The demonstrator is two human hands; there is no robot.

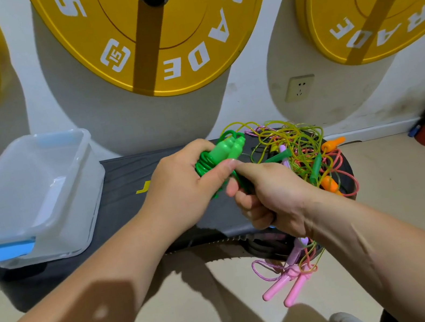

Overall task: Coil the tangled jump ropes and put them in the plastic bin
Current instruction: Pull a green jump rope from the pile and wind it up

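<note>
A: Where is the green plastic jump rope point(231, 146) with the two green handles?

B: Over the middle of the black textured step worktop point(124, 182), bunched in loops in the left hand point(179, 186). The fingers curl round the bundle and the thumb lies across it. The two handles sit side by side, pointing toward the worktop's far edge.

A: And the right hand point(266, 196)?

B: Just beside the left one, over the worktop's near half. Its forefinger and thumb pinch a strand of green cord hanging under the bundle, and the other fingers are curled in.

A: The other ropes?

B: A tangled heap point(299, 145) of thin yellow, pink and red cords with orange, green and purple handles lies on the worktop's right end. A pink rope point(287, 286) with two pink handles trails off the near right edge.

A: The bin?

B: The translucent white plastic bin point(87, 166) with blue latches stands open-topped on the worktop's left end, well apart from the heap. Behind the worktop, yellow weight plates point(156, 43) hang on the wall.
</note>
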